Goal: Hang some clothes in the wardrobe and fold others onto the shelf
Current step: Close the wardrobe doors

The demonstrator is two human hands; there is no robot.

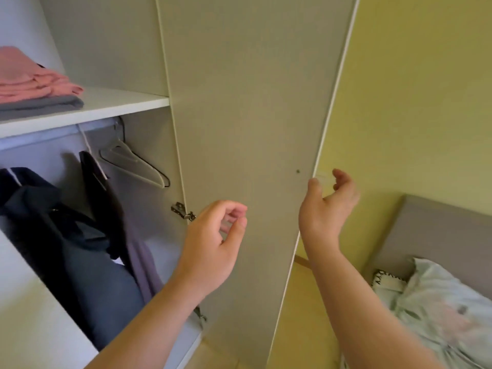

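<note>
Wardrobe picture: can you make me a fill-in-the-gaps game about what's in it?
On the shelf, the pink folded clothes lie on top of a folded ____ garment.
The wardrobe door stands ____.
The right hand is at the door's outer edge, and the left hand holds ____.
Missing words: grey, open, nothing.

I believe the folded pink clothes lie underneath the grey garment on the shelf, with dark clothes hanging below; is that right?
Not quite: the head view shows the folded pink clothes lying on top of the grey garment, not underneath it. Both are on the shelf, with dark clothes hanging below.
</note>
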